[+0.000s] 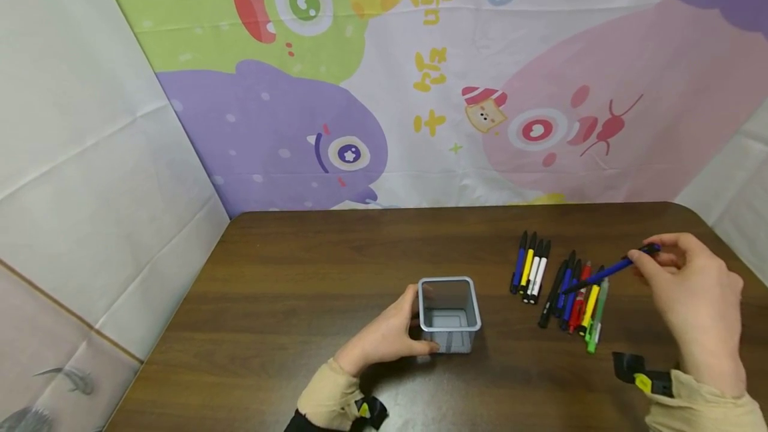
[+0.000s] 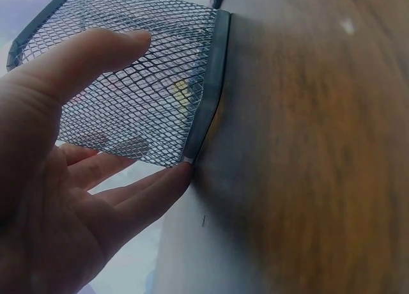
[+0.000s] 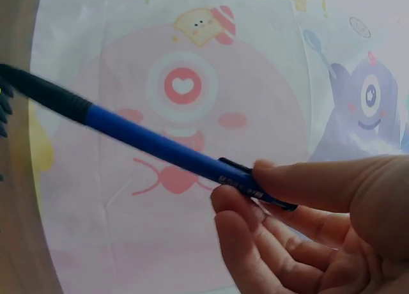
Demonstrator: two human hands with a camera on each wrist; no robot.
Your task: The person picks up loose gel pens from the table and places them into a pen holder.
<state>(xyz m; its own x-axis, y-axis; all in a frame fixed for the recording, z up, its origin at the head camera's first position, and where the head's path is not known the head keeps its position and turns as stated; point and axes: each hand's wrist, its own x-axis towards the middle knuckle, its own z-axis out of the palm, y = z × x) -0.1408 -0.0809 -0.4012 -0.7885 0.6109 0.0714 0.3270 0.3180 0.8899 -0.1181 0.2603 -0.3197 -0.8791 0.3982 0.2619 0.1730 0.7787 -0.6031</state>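
A mesh pen holder stands upright on the table, and my left hand grips its left side. In the left wrist view the thumb lies across the mesh wall, with the fingertips near the base edge. Between thumb and fingers of my right hand is a blue pen, pinched near its clip end. The right wrist view shows the pen slanting, its black grip end pointing away from the hand. In the head view it passes over a row of pens.
Several black, blue, red, yellow and green pens lie side by side right of the holder. Beyond them is a smaller row of blue, yellow and white markers. A cartoon-printed cloth hangs behind the brown table.
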